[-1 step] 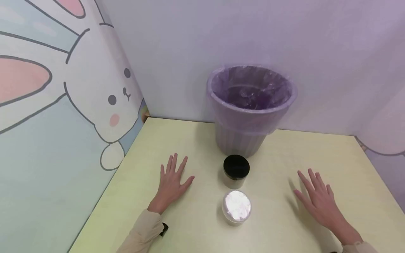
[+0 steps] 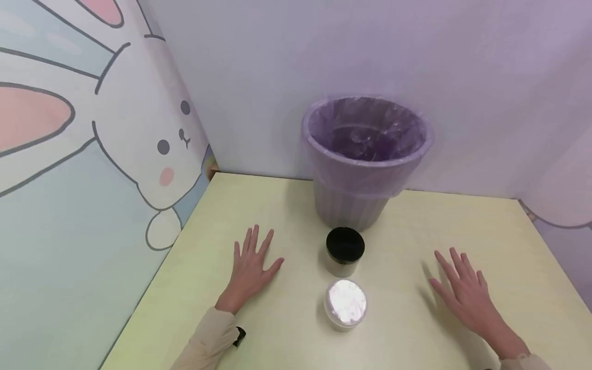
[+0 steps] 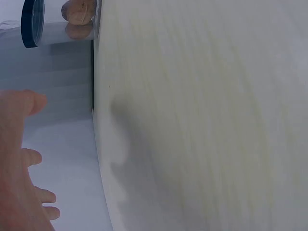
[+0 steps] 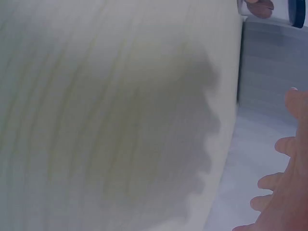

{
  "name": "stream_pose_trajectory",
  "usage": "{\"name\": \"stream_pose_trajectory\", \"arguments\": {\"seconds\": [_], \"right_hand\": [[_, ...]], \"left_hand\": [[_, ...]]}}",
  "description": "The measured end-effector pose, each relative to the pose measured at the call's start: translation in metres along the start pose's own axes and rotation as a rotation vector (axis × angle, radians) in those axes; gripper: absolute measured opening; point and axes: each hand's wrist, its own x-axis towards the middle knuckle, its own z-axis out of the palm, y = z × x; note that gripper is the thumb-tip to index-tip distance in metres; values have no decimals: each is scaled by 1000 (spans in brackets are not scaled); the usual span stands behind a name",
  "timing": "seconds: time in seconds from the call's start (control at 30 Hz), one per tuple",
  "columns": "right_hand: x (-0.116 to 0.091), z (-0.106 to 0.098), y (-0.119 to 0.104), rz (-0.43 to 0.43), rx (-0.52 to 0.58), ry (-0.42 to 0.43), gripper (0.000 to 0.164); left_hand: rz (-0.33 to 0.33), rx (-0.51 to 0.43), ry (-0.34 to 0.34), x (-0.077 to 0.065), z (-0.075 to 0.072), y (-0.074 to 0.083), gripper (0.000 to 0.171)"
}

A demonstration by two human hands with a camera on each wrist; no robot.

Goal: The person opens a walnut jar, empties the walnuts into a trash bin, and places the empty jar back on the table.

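My left hand (image 2: 250,272) is spread palm down over the left part of the table, with nothing in it. Over on the right, my right hand (image 2: 469,298) has its fingers extended and holds nothing either; its shadow falls on the table. Between the two hands stands a clear jar with a black lid (image 2: 345,245). Brown, walnut-like pieces (image 3: 79,12) show through its wall in the left wrist view. In front of it sits a short, round container with a shiny whitish top (image 2: 347,302). Both hands are apart from the jars.
Right behind the black-lidded jar is a purple waste bin (image 2: 356,200) lined with a clear bag. The pale yellow table (image 2: 277,329) meets a lilac wall (image 2: 231,77) at the back. At the left, a wall carries a painted rabbit (image 2: 134,128).
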Motion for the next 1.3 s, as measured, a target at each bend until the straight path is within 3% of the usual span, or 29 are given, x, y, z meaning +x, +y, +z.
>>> {"name": "stream_pose_trajectory", "arguments": {"seconds": [0.37, 0.6, 0.73, 0.97, 1.1, 1.3], "right_hand": [[-5, 4, 7, 22, 6, -11, 67], [-11, 1, 6, 29, 13, 12, 66], [-14, -1, 4, 31, 47, 21, 67], [-14, -5, -5, 42, 153, 54, 70], [-17, -7, -14, 56, 223, 45, 71], [-15, -11, -24, 26, 253, 98, 69]], "left_hand": [[59, 22, 75, 7, 0, 0, 72], [19, 9, 12, 5, -2, 0, 72], [6, -30, 15, 3, -1, 1, 71], [16, -168, 67, 2, 1, 2, 71], [-26, -300, 43, 0, 0, 2, 71], [-64, -499, 9, 4, -2, 4, 69]]}}
